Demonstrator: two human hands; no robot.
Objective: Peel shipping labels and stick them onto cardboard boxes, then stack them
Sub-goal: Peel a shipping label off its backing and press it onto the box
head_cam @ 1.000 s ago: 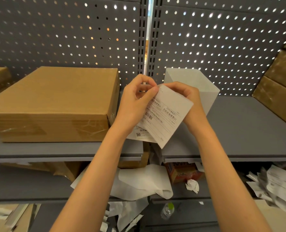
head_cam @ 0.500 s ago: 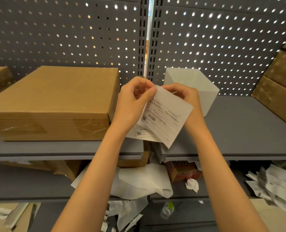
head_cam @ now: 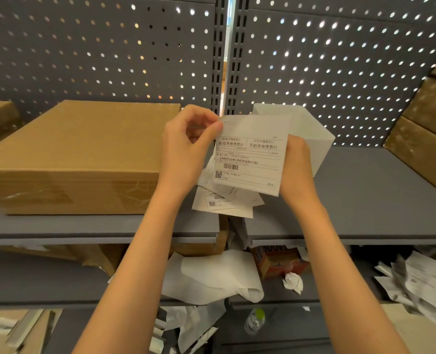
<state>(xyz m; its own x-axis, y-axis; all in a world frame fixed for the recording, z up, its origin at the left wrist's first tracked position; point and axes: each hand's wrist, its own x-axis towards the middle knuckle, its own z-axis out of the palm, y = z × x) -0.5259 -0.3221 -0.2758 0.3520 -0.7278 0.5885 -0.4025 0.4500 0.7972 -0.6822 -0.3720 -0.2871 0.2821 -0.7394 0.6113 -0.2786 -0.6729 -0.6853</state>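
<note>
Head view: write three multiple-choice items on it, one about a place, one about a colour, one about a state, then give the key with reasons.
1. Where does the big cardboard box sit?
A. on the upper shelf, left of the hands
B. on the floor
C. inside the white bin

2. What colour is the open bin behind the label?
A. red
B. white
C. black

3. How is the top shipping label held?
A. lying flat on the box
B. stuck to the pegboard
C. in both hands, printed side towards the camera

Key: 1 A, the box rests on the grey shelf to the left. 2 B, its walls are plain white. 3 C, the left hand pinches its top left corner and the right hand grips its right edge.
</note>
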